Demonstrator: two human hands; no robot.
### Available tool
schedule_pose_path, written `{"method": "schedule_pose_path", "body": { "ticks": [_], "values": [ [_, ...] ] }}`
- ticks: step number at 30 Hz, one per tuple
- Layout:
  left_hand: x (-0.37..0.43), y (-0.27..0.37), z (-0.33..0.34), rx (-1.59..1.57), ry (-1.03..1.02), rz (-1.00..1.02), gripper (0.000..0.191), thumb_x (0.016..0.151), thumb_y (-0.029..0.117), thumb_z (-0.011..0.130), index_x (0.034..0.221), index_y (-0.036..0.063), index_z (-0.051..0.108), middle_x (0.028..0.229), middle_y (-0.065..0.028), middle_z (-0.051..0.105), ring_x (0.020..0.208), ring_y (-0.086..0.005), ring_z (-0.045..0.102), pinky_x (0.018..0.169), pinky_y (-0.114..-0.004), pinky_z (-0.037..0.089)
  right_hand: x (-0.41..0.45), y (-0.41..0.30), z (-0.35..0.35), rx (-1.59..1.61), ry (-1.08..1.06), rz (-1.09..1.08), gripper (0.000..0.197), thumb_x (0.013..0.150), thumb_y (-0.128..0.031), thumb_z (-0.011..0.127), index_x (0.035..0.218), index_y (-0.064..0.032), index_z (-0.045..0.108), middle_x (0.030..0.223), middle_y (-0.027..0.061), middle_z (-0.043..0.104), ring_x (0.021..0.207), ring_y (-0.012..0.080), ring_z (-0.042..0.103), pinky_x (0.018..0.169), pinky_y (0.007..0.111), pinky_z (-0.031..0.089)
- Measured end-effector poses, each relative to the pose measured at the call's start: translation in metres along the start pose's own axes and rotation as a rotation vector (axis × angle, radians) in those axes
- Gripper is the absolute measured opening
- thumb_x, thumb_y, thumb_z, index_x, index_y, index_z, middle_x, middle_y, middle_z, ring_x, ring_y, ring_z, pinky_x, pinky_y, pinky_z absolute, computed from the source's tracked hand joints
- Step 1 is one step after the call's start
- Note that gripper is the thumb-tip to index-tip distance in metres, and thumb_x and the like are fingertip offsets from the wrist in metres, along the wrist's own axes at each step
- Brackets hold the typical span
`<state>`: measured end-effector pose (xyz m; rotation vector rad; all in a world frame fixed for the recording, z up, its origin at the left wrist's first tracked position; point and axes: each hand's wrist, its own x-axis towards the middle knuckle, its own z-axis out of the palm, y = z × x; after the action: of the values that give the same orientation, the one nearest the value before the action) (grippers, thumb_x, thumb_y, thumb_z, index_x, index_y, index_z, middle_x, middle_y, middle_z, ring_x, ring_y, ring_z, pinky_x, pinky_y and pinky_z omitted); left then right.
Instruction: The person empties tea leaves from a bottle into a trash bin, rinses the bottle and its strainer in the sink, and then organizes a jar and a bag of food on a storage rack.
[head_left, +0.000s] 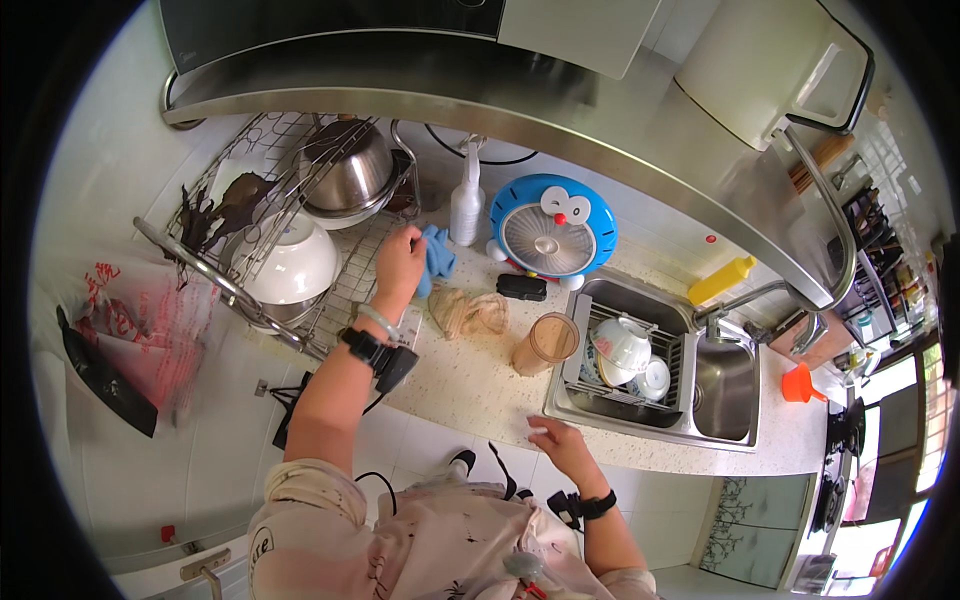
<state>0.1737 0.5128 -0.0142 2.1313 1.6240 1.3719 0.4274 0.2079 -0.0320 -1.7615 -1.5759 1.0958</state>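
My left hand (400, 264) reaches across the counter beside the wire dish rack, its fingers curled. A crumpled blue cloth (439, 253) lies right against its fingers, though their far side is hidden and the grip is unclear. Over the counter's front edge, my right hand (562, 444) holds nothing, fingers slightly apart. Between the hands are a crumpled beige cloth (480, 313), a black oblong case (521, 287) and a brownish translucent cup (546, 345). Behind them stand a white spray bottle (466, 206) and a blue cartoon-faced fan (546, 236).
A wire rack (352, 259) on the left holds a white bowl (289, 259) and a steel pot (349, 169). Bowls (621, 346) sit in the sink's drainer basket, right of the cup. A steel shelf (525, 124) overhangs the counter. A plastic bag (146, 322) hangs at left.
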Motion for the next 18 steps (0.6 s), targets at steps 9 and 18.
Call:
{"method": "schedule_pose_path", "body": {
  "ticks": [9, 18],
  "values": [
    [-0.108, 0.118, -0.092, -1.094, -0.735, -0.403, 0.017, 0.090, 0.013, 0.058, 0.102, 0.0017, 0.059, 0.100, -0.0041, 0.061, 0.089, -0.0098, 0.058, 0.075, -0.025, 0.048, 0.053, -0.088, 0.010, 0.831, -0.366, -0.033, 0.048, 0.090, -0.014, 0.056, 0.133, -0.0041, 0.037, 0.119, 0.0114, 0.056, 0.091, 0.0205, 0.064, 0.071, 0.029, 0.055],
    [-0.195, 0.120, -0.098, -0.952, -0.603, -0.497, 0.042, 0.096, 0.030, 0.044, 0.124, 0.0000, 0.051, 0.122, -0.0118, 0.055, 0.115, -0.0176, 0.047, 0.102, -0.029, 0.032, 0.001, -0.085, 0.025, 0.711, -0.448, -0.122, 0.026, 0.088, -0.016, 0.060, 0.110, -0.0027, 0.059, 0.096, 0.0014, 0.062, 0.086, 0.0102, 0.057, 0.079, 0.025, 0.046]
  ]
}}
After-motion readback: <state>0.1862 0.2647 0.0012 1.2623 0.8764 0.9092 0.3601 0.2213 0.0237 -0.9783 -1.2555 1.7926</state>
